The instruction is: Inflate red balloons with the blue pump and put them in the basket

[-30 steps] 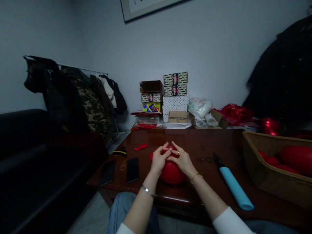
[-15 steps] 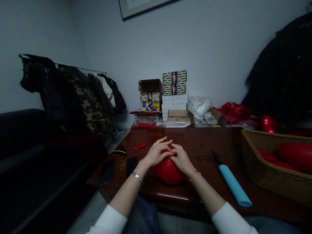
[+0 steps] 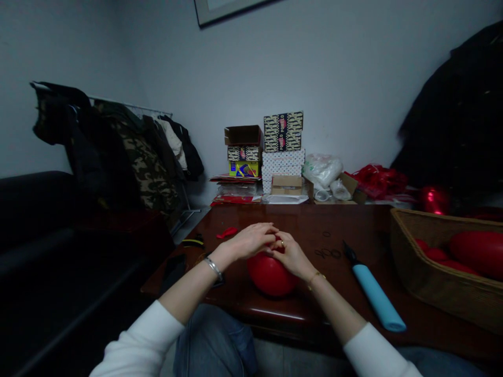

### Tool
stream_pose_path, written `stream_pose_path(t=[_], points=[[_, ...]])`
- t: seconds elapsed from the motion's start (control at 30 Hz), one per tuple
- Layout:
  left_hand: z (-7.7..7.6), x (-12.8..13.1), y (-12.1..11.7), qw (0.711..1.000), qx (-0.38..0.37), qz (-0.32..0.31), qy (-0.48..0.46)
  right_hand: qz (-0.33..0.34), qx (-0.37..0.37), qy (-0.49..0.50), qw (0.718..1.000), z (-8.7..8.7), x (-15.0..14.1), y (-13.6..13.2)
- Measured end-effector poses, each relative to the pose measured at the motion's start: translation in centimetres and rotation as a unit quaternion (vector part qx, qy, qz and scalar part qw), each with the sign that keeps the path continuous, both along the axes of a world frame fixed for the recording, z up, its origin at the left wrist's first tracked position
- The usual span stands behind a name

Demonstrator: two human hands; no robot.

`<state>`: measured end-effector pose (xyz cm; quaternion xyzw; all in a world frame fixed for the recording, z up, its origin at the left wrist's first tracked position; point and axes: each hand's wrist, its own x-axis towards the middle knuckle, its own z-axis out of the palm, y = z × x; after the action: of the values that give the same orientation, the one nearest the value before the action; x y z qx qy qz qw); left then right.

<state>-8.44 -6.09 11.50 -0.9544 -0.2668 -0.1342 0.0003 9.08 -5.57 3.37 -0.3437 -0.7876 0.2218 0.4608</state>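
Observation:
A round, inflated red balloon (image 3: 272,276) rests near the front edge of the brown table (image 3: 306,220). Over its top, my left hand (image 3: 253,239) and my right hand (image 3: 288,254) come together, fingers bent and pinching at the balloon's neck, which is mostly hidden by them. Several dark rubber bands (image 3: 328,253) lie to the right of my right hand. Farther right is a light-blue balloon pump (image 3: 378,298) with a black nozzle. Beyond my left wrist lies a flat, uninflated red balloon (image 3: 227,232).
At the right stands a wicker basket (image 3: 408,256) holding several red balloons (image 3: 477,251). A dark phone (image 3: 174,268) and a black-and-yellow item (image 3: 193,241) lie at the left. Stacked boxes (image 3: 283,165) and a plastic bag (image 3: 323,170) line the back.
My left forearm has swung outward and lower, and its hand now lies flatter across the balloon's top. My right hand stays nearly in place. The balloon has barely shifted.

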Motion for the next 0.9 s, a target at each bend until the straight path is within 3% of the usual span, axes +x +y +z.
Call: stream_pose_path(t=[0.27,0.57,0.9], points=[[-0.3,-1.1,-0.6,0.99,-0.045,0.06,-0.122,0.006,-0.01,0.004,1.0,-0.2,0.4,0.0],[-0.5,-0.5,0.2,0.999,-0.011,0.034,-0.041,0.03,-0.002,-0.013,0.999,0.1,0.0,-0.2],[0.5,0.4,-0.5,0.991,0.103,-0.023,0.087,0.088,0.01,-0.022,0.996,1.1,-0.6,-0.5]])
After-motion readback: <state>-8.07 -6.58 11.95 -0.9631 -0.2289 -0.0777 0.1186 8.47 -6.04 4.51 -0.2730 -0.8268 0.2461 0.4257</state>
